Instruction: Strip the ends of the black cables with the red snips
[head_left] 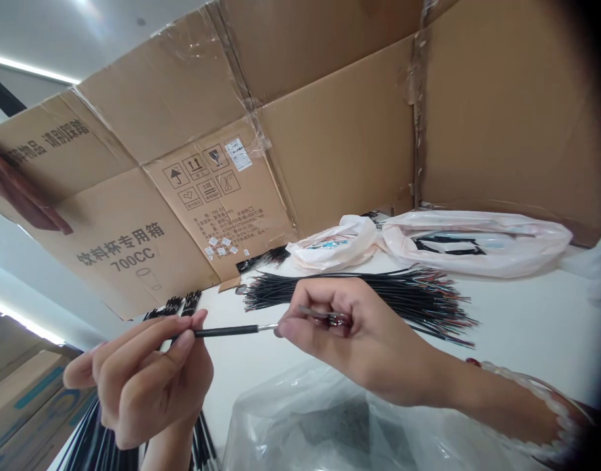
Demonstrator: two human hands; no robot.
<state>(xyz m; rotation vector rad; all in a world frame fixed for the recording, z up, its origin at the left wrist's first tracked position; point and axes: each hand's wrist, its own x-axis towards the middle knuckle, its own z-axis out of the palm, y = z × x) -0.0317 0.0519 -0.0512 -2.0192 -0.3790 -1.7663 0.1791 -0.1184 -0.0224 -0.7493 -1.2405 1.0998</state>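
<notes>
My left hand [153, 373] is closed, with thumb and fingertips pinching a thin black cable [226, 331]. The cable runs almost level to the right and ends in a bare silvery section [267, 326]. Thumb and forefinger of my right hand [349, 333] close on that silvery end, whose tip they hide. Tucked in the same hand is a small metal tool [325, 315], its slim shiny part showing between the fingers and something dark red beside it; its kind is unclear. Behind my right hand lies a bundle of black cables [393, 291] with coloured wire ends fanned to the right.
A clear plastic bag [300, 418] lies in front on the white table [232, 373]. Two pale plastic bags with rolled rims [334, 245] [477, 261] stand at the back. Cardboard walls [340, 137] enclose the far side. More black cables [84, 438] lie at lower left.
</notes>
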